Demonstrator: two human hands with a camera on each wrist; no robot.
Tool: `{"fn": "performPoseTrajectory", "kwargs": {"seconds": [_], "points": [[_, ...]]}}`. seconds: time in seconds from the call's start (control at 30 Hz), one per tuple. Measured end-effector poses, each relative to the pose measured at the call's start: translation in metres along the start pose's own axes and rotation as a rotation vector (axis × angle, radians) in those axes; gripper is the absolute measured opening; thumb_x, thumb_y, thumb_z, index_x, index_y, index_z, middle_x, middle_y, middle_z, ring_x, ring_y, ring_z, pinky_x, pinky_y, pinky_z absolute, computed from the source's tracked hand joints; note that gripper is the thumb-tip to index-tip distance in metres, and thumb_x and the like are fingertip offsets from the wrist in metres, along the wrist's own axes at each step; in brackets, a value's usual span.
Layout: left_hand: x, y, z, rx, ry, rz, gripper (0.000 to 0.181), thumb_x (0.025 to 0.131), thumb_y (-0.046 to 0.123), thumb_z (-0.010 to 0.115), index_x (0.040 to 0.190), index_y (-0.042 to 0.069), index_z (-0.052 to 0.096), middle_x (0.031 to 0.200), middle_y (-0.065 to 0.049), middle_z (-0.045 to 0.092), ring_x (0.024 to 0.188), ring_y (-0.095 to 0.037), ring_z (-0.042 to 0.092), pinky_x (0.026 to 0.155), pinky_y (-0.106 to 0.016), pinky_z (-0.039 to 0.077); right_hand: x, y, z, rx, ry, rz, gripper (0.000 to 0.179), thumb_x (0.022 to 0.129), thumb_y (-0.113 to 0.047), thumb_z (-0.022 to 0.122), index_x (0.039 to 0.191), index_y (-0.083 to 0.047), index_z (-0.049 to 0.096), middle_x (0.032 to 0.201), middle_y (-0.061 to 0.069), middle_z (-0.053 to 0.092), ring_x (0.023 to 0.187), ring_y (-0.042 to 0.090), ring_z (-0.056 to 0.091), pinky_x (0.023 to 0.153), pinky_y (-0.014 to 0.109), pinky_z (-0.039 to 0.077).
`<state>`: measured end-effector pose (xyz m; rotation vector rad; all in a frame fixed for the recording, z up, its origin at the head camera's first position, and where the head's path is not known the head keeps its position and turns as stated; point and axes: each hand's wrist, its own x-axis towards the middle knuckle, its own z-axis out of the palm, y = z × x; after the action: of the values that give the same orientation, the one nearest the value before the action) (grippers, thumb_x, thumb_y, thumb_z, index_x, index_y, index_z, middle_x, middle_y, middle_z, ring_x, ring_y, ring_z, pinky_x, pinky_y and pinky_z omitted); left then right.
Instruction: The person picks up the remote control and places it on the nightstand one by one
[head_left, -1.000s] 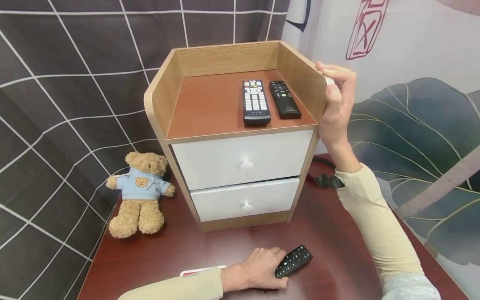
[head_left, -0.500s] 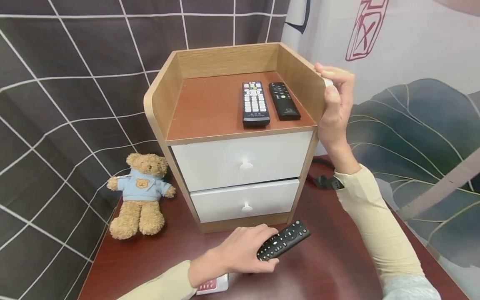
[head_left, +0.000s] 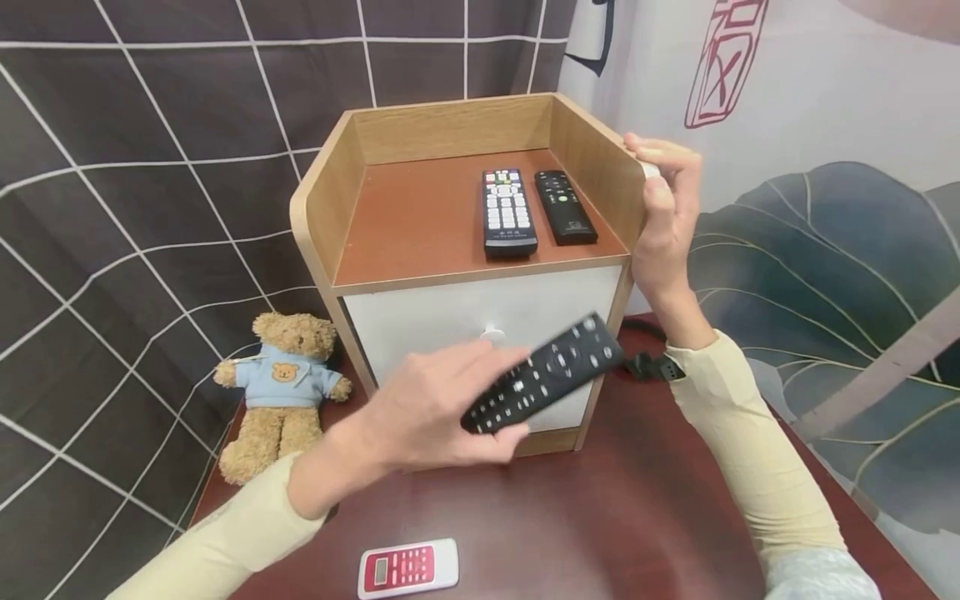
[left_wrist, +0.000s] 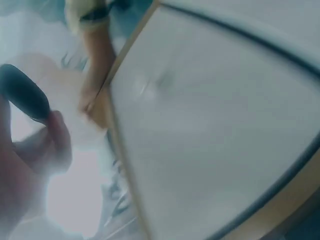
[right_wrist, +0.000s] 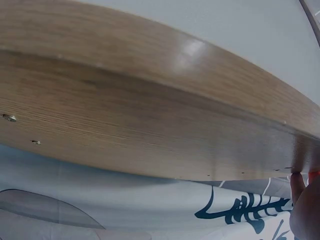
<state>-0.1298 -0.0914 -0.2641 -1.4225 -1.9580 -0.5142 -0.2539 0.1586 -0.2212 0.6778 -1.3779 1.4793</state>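
Observation:
My left hand [head_left: 427,404] holds a black remote control [head_left: 551,371] in the air before the cabinet's white upper drawer [head_left: 405,325]. The remote slants up to the right, buttons facing up. In the left wrist view, the blurred remote [left_wrist: 22,92] sits between thumb and fingers. My right hand [head_left: 670,212] grips the right side panel [head_left: 596,175] of the wooden cabinet, fingers over its top edge; a small white patch shows by the fingertips. On the brown cabinet top lie a black remote with white buttons [head_left: 508,212] and a slimmer black remote [head_left: 566,208].
A white-and-red calculator [head_left: 408,568] lies on the dark red table [head_left: 600,517] near the front. The teddy bear [head_left: 285,383] in a blue top leans left of the cabinet. A black cable [head_left: 651,365] lies to the right.
My left hand has lifted the black remote from the table and carried it upward to the drawer fronts. The calculator has come into full view. The right hand keeps its grip on the panel.

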Motion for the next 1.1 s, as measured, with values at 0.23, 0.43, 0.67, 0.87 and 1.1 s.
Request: {"fn": "performPoseTrajectory", "kwargs": {"seconds": [0.23,0.43,0.67,0.87,1.1], "points": [[0.045,-0.008,-0.053,0.222,0.107,-0.375,0.05,0.082,0.032,0.072,0.12,0.001,0.061,0.096,-0.008,0.066,0.073,-0.017,0.061,0.059,-0.031,0.055,0.003,0.002,-0.001,-0.013,-0.011,0.001,0.034,0.085,-0.02,0.039,0.108,-0.007,0.059,0.115,-0.006,0.061,0.12,0.024,0.056,0.104,0.034,0.037],[0.081,-0.021,-0.072,0.463,-0.175,-0.774,0.046,0.089,0.04,0.059,0.108,-0.001,0.061,0.092,-0.013,0.063,0.072,-0.032,0.062,0.064,-0.049,0.055,0.0,-0.002,0.0,0.008,-0.011,0.012,0.032,0.086,-0.018,0.038,0.108,-0.007,0.059,0.115,-0.004,0.061,0.121,0.024,0.055,0.103,0.034,0.037],[0.12,-0.056,-0.074,0.478,-0.538,-0.992,0.037,0.091,0.037,0.05,0.097,0.004,0.065,0.101,-0.016,0.066,0.089,-0.033,0.064,0.077,-0.047,0.056,-0.002,0.0,0.001,0.008,-0.015,0.029,0.032,0.086,-0.019,0.038,0.109,-0.009,0.059,0.117,-0.004,0.06,0.122,0.025,0.054,0.103,0.034,0.036],[0.135,-0.076,-0.063,0.441,-0.658,-1.078,0.037,0.092,0.037,0.052,0.107,0.007,0.068,0.109,-0.013,0.066,0.091,-0.026,0.062,0.08,-0.041,0.056,0.0,0.005,-0.001,0.001,-0.023,0.048,0.033,0.086,-0.022,0.039,0.11,-0.011,0.059,0.119,-0.003,0.06,0.122,0.023,0.054,0.101,0.034,0.035],[0.136,-0.086,-0.052,0.433,-0.69,-1.089,0.047,0.096,0.038,0.051,0.124,0.004,0.064,0.119,-0.014,0.064,0.095,-0.025,0.061,0.086,-0.038,0.056,-0.002,0.004,-0.001,0.01,-0.016,0.049,0.032,0.086,-0.023,0.04,0.109,-0.012,0.059,0.119,-0.002,0.06,0.121,0.023,0.054,0.101,0.034,0.035]]}}
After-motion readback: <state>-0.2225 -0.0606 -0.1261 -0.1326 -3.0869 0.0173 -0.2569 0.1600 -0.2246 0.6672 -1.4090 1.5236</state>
